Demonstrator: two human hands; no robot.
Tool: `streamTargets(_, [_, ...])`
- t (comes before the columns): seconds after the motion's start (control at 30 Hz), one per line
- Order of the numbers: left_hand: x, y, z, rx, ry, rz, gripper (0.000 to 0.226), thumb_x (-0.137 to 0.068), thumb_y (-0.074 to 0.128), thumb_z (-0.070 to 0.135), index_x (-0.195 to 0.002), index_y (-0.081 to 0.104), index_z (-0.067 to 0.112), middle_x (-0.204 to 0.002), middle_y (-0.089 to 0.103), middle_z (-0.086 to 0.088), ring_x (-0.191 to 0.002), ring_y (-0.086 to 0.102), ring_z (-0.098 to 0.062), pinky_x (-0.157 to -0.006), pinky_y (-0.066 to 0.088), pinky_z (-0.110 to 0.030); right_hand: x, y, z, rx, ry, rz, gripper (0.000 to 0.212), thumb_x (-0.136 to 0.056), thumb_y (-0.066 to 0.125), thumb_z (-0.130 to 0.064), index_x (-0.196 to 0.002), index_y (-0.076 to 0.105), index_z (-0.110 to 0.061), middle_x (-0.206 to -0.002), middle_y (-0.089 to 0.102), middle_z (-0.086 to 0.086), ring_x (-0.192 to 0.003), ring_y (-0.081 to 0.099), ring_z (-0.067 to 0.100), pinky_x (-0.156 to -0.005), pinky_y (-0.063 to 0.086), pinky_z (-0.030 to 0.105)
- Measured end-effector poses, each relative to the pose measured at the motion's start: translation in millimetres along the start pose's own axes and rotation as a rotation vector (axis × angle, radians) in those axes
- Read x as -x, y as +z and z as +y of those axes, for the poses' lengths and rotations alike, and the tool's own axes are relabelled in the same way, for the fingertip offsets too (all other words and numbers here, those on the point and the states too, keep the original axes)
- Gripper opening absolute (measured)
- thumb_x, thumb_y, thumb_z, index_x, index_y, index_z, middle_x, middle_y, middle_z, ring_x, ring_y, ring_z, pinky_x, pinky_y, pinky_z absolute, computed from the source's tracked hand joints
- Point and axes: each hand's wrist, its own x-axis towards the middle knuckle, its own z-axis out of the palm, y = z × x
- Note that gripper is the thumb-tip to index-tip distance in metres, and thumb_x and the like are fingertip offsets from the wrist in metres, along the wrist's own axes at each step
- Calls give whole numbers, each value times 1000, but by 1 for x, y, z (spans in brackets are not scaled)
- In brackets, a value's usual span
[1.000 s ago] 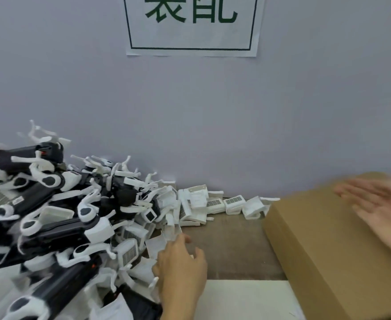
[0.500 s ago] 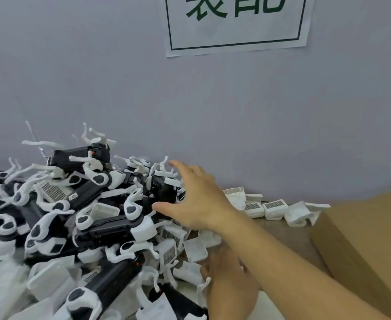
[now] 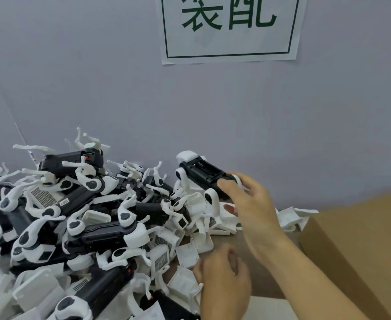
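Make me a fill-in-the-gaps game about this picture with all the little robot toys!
1. The right hand holds a toy body that is white and ____.
2. The box on the right is made of brown ____.
3. The writing on the wall sign is coloured ____.
4. The pile of toy parts lies to the ____ of the right hand.

Missing words: black; cardboard; green; left
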Motion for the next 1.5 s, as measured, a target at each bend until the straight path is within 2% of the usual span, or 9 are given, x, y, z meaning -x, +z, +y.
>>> streamTargets(0.17, [11,-15,10,577,-158,82,15,-95,60,14,-93,69,25,-87,71,6,-92,64,-8,-84,50,-23,53,-71,21,-81,8,107,48,-68,80,-47,-105,74,-18,-90,73,6,-79,64,17,-78,53,41])
streamTargets(0.4, [5,-11,6,913,-178,-69,47,-102,49,14,-66,77,4,-75,76,-14,-76,72,-30,-80,55,-38,91,-91,57,74,82,383,26,-84,71,-2,-90,76,-27,-85,76,4,-73,71,19,-69,60,38])
streamTargets(0.6, [7,-8,11,999,-231,-119,46,-99,48,47,-82,83,22,-88,79,-2,-85,76,-13,-82,53,-33,94,-75,58,103,155,304,27,-85,71,1,-103,70,-19,-86,76,-7,-75,71,12,-75,56,37])
streamTargets(0.67, [8,-6,15,1036,-252,-100,31,-97,55,43,-82,81,35,-89,79,-2,-85,75,-14,-85,55,-39,94,-71,60,113,165,273,32,-83,73,1,-104,68,-23,-88,76,-8,-78,71,11,-73,53,30])
streamTargets(0.83, [7,-1,11,1065,-219,-53,18,-96,65,31,-90,80,23,-91,75,-20,-91,71,-37,-96,53,-59,93,-70,70,388,111,216,38,-80,79,-9,-103,66,-37,-96,73,-16,-95,63,-1,-82,47,19])
streamTargets(0.93, [6,4,7,1069,-194,-35,13,-96,67,22,-101,77,16,-96,78,-11,-98,73,-28,-90,57,-52,92,-68,75,577,87,187,38,-84,73,-17,-105,58,-45,-105,64,-23,-103,57,-3,-80,40,7])
streamTargets(1.13, [7,9,7,1054,-150,-31,14,-95,65,12,-104,75,14,-94,79,-4,-91,75,-16,-67,54,-18,94,-66,84,650,97,128,43,-79,72,-45,-118,55,-47,-103,62,-23,-99,59,-5,-82,49,13])
streamTargets(1.37, [11,9,10,1126,-163,-35,11,-93,69,17,-98,78,14,-96,79,-7,-96,75,-20,-92,56,-46,94,-64,83,655,157,97,72,-58,59,-69,-125,51,-44,-106,61,-19,-98,62,1,-84,55,29])
streamTargets(1.5, [13,10,14,1134,-118,-78,14,-94,67,17,-95,80,13,-96,79,-8,-97,74,-20,-87,56,-33,93,-66,83,605,177,156,55,-59,60,-67,-107,54,-43,-99,66,-17,-92,63,1,-79,56,30])
